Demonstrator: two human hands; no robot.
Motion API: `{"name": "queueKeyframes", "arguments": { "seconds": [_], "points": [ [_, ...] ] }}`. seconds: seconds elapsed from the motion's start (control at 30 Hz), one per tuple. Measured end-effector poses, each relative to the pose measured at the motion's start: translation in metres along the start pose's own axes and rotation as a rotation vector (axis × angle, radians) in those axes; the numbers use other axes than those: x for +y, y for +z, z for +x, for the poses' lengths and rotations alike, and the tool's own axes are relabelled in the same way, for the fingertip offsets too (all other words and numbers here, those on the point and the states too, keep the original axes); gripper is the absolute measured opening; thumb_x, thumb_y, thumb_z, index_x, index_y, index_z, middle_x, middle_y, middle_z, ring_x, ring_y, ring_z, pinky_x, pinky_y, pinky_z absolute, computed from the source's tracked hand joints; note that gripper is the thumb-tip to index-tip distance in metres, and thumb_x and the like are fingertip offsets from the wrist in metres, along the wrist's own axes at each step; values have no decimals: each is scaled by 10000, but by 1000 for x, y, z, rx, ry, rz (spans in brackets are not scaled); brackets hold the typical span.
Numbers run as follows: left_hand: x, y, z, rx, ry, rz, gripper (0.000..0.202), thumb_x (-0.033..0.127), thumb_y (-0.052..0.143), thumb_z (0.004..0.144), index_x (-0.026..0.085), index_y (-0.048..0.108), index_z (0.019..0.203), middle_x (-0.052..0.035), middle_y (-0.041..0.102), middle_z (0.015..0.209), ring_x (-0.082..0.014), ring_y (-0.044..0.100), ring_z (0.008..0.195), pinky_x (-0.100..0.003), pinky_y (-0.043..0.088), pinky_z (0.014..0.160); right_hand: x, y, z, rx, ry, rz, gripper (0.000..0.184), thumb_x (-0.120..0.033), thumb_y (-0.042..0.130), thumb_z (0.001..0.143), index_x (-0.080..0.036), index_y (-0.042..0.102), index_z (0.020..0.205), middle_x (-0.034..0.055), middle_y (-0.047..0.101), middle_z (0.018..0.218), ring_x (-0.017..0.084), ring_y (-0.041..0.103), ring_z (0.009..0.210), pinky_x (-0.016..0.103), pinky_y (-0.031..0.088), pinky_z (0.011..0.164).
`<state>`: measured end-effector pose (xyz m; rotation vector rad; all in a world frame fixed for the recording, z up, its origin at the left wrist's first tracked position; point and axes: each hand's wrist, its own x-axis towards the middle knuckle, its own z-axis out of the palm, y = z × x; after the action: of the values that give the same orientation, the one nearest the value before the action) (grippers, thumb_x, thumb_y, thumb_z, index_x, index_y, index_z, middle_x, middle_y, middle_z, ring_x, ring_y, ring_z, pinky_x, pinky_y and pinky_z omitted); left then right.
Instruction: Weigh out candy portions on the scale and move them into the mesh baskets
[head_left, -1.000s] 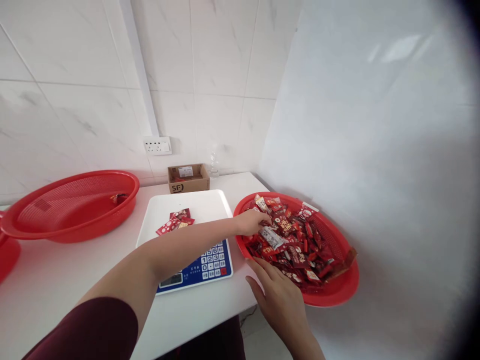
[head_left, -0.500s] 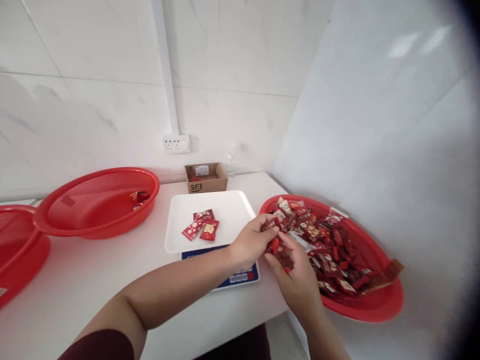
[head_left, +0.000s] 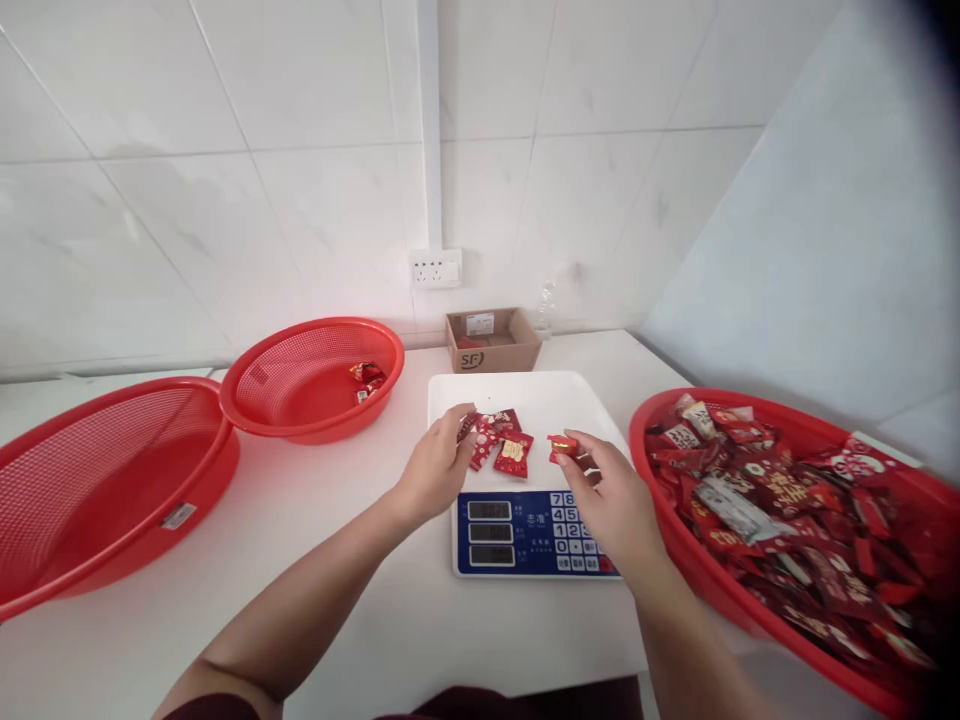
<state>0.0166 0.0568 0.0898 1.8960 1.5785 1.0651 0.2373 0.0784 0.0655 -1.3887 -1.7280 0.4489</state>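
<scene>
Three red baskets (head_left: 315, 385), cardboard box (head_left: 491, 340), scale (head_left: 525, 470)

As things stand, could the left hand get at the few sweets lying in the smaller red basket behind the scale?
Probably yes. The left hand is at the scale's white tray, and only bare table lies between it and the smaller basket, whose low, open rim leaves the sweets uncovered.
</scene>
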Motion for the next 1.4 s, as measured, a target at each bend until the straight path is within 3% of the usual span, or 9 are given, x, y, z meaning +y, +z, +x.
{"name": "queueKeyframes", "arguments": {
  "seconds": [0.17, 0.37, 0.5, 0.77, 0.9, 1.0, 1.1, 1.27, 1.4],
  "points": [
    [-15, 0, 5, -214, 38, 305, 540, 315, 397, 955, 173, 231, 1448, -177, 194, 1561, -272, 190, 1438, -457, 236, 1142, -3, 10, -1, -23, -104, -87, 392, -417, 458, 892, -188, 579, 1186, 112, 639, 1125, 202, 640, 854, 361, 533, 735],
    [-7, 7, 14, -463, 90, 364, 738, 566, 406, 919, 220, 119, 1505, -149, 55, 1591, -318, 16, 1453, -520, 133, 1149, 2, 18, -1, -157, -175, -139, 296, -319, 428, 904, -196, 613, 1099, 101, 660, 1082, 225, 626, 979, 388, 525, 822],
    [-5, 15, 33, -581, 123, 352, 796, 619, 398, 897, 217, 87, 1510, -141, 29, 1593, -327, -31, 1450, -552, 97, 1139, 3, 22, 7, -221, -208, -164, 311, -207, 411, 874, -194, 602, 1119, 96, 652, 1120, 227, 613, 1024, 408, 504, 887],
    [-12, 12, 47, -599, 204, 331, 895, 666, 468, 835, 219, 89, 1511, -119, 152, 1583, -331, 39, 1453, -577, 78, 1138, 9, 25, 32, -215, -181, -248, 336, -175, 425, 858, -187, 609, 1140, 107, 641, 1169, 244, 619, 1040, 419, 499, 904],
    [-12, 7, 39, -557, 204, 301, 898, 630, 522, 828, 224, 103, 1510, -111, 192, 1574, -343, 74, 1448, -574, 97, 1143, 5, 28, 40, -248, -143, -237, 328, -188, 440, 861, -179, 618, 1136, 110, 649, 1169, 241, 618, 1056, 412, 487, 931],
    [-11, -4, 24, -462, 187, 277, 813, 578, 508, 866, 229, 143, 1502, -111, 217, 1567, -323, 73, 1452, -548, 128, 1151, 4, 17, 33, -236, -136, -172, 331, -280, 452, 874, -198, 608, 1154, 98, 636, 1205, 242, 610, 1071, 407, 509, 896],
    [-12, -23, 0, -317, 142, 222, 699, 511, 474, 911, 237, 187, 1487, -105, 245, 1559, -283, 99, 1455, -495, 193, 1152, 7, -12, 18, -193, -93, -179, 375, -388, 445, 872, -225, 601, 1172, 86, 626, 1235, 245, 638, 999, 409, 523, 852],
    [-25, -48, -52, -81, -9, 90, 537, 459, 462, 931, 247, 333, 1407, -106, 405, 1478, -247, 342, 1381, -428, 322, 1107, 28, -79, -5, -141, 130, -413, 501, -489, 407, 821, -206, 598, 1187, 101, 630, 1233, 295, 630, 1012, 462, 478, 919],
    [-37, -48, -87, 5, -159, 0, 463, 441, 450, 942, 254, 388, 1360, -94, 567, 1326, -221, 488, 1273, -401, 409, 1034, 71, -118, -15, -325, 369, -594, 626, -584, 376, 780, -236, 554, 1268, 67, 583, 1315, 336, 595, 1095, 502, 455, 949]
  ]
}}
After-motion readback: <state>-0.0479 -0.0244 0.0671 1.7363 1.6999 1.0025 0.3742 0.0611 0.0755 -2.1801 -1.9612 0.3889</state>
